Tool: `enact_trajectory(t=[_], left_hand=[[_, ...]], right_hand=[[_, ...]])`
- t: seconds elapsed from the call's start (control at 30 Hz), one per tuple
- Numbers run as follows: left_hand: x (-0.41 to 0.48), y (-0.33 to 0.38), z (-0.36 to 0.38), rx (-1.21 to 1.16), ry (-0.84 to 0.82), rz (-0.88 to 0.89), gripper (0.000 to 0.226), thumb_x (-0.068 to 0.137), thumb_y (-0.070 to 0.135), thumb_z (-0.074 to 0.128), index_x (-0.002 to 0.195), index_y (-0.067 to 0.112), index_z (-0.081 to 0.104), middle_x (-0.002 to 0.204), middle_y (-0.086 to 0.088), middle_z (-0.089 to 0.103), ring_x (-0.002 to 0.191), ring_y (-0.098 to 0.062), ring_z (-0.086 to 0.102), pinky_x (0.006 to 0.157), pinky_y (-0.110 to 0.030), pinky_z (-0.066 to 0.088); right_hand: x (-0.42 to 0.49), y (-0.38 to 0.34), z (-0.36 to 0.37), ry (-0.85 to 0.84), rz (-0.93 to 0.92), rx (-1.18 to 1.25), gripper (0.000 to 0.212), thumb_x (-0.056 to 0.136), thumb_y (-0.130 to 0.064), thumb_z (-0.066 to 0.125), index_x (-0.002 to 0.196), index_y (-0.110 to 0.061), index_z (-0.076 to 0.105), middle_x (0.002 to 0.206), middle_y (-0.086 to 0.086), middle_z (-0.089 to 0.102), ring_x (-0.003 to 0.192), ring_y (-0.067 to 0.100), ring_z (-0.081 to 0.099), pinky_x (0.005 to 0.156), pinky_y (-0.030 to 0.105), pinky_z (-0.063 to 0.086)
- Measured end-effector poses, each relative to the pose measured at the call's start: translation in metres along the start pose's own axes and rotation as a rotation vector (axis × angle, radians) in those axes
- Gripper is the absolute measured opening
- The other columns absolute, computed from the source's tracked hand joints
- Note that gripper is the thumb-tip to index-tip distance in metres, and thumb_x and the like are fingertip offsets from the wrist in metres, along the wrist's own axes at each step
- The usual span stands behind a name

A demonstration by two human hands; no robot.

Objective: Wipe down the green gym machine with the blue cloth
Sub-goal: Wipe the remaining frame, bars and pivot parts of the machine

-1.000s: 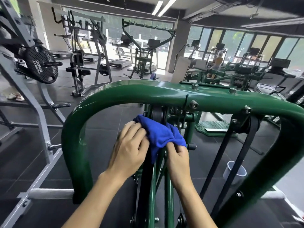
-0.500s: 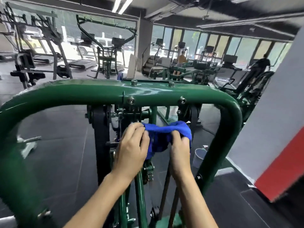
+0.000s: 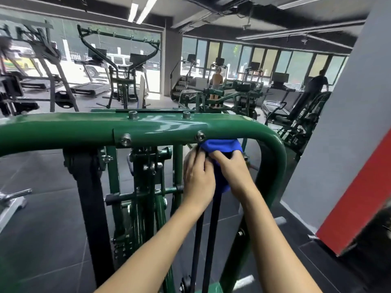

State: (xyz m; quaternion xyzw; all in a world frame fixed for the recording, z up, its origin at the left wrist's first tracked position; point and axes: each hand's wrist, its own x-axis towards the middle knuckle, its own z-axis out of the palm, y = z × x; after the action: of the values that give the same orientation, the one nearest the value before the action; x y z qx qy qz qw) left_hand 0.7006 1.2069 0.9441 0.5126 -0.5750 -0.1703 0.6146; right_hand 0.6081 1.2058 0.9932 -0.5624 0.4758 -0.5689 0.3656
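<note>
The green gym machine [image 3: 63, 132] spans the view, with a wide black belt [image 3: 91, 197] hanging under the left part of its top bar. Further right, the left hand [image 3: 197, 180] curls its fingers onto the blue cloth [image 3: 221, 145], bunched just beneath the bar near its right bend. The right hand [image 3: 234, 172] grips the cloth too.

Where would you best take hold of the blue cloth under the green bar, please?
By its two hanging sides, coming from below on the near side: the cloth is draped over the belt right beneath the bar, so its top is boxed in. The left hand and right hand grip there.
</note>
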Motion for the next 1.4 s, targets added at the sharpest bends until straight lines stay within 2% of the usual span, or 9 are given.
enact_trajectory(t=[0.17,0.4,0.5,0.67,0.73,0.97,1.07,1.17,1.4], left_hand=[[0.014,0.007,0.012,0.019,-0.066,-0.038,0.058,0.097,0.040,0.033,0.149,0.022,0.050,0.160,0.002,0.043,0.151,-0.019,0.030,0.124,-0.048,0.024],[0.029,0.010,0.007,0.016,-0.230,-0.104,0.055,0.099,0.027,0.039,0.152,0.009,0.041,0.160,-0.010,0.037,0.145,-0.026,0.036,0.112,-0.025,0.026],[0.032,0.006,0.001,0.041,-0.284,-0.091,0.044,0.105,0.021,0.044,0.147,0.008,0.042,0.154,-0.012,0.039,0.141,-0.027,0.040,0.103,-0.018,0.026],[0.004,-0.003,0.007,0.176,-0.174,0.065,0.060,0.110,0.022,0.039,0.165,0.016,0.016,0.173,-0.002,0.010,0.157,-0.012,0.012,0.124,-0.018,0.010],[-0.007,-0.007,0.012,0.136,-0.136,0.064,0.062,0.110,0.024,0.041,0.166,0.022,0.014,0.174,0.004,0.006,0.158,-0.005,0.005,0.126,-0.018,0.005],[-0.040,-0.005,0.018,0.018,-0.081,-0.035,0.063,0.105,0.017,0.050,0.162,0.032,0.028,0.164,0.010,0.037,0.148,-0.006,0.037,0.123,-0.031,0.031],[-0.037,-0.001,0.018,0.095,-0.167,-0.046,0.064,0.107,0.018,0.041,0.165,0.027,0.016,0.168,0.002,0.028,0.152,-0.016,0.032,0.122,-0.034,0.030],[-0.025,0.001,0.014,0.215,-0.255,-0.069,0.065,0.105,0.023,0.039,0.163,0.023,0.011,0.166,-0.008,0.029,0.145,-0.031,0.040,0.112,-0.043,0.040],[-0.036,-0.007,-0.007,0.222,-0.212,0.020,0.058,0.099,0.010,0.054,0.154,0.019,0.041,0.146,-0.002,0.055,0.131,-0.022,0.054,0.108,-0.031,0.042]], right_hand=[[0.024,0.003,-0.007,-0.087,-0.008,0.063,0.011,0.091,-0.015,0.075,0.101,-0.014,0.075,0.096,-0.003,0.080,0.091,0.010,0.074,0.082,0.027,0.057],[0.031,0.016,-0.005,-0.087,-0.012,-0.053,0.025,0.085,-0.040,0.071,0.095,-0.018,0.076,0.094,0.000,0.078,0.091,0.014,0.070,0.093,0.042,0.054],[0.032,0.021,-0.008,-0.095,-0.031,-0.098,0.024,0.089,-0.041,0.069,0.094,-0.019,0.077,0.091,-0.004,0.078,0.087,0.008,0.069,0.087,0.032,0.053],[0.015,0.042,-0.011,-0.029,-0.136,-0.093,0.018,0.101,-0.020,0.059,0.108,-0.026,0.074,0.100,-0.024,0.073,0.096,-0.016,0.062,0.083,0.007,0.043],[0.008,0.052,-0.014,0.018,-0.148,-0.181,0.023,0.101,-0.016,0.057,0.115,-0.023,0.073,0.106,-0.017,0.072,0.100,-0.006,0.064,0.081,0.007,0.041],[-0.013,0.071,-0.018,0.010,-0.087,-0.074,0.056,0.099,-0.021,0.054,0.154,-0.033,0.046,0.150,-0.021,0.053,0.132,0.001,0.054,0.110,0.024,0.043],[-0.007,0.065,-0.015,-0.035,-0.013,-0.059,0.032,0.103,-0.019,0.049,0.129,-0.029,0.065,0.119,-0.033,0.062,0.103,-0.005,0.060,0.090,0.013,0.046],[0.003,0.068,-0.013,-0.092,0.017,-0.108,0.025,0.101,-0.030,0.040,0.100,-0.028,0.065,0.098,-0.011,0.067,0.093,0.015,0.058,0.089,0.040,0.050],[-0.019,0.078,-0.011,-0.101,-0.048,-0.096,0.042,0.106,-0.025,0.044,0.147,-0.025,0.056,0.153,-0.018,0.047,0.138,0.011,0.049,0.117,0.036,0.039]])
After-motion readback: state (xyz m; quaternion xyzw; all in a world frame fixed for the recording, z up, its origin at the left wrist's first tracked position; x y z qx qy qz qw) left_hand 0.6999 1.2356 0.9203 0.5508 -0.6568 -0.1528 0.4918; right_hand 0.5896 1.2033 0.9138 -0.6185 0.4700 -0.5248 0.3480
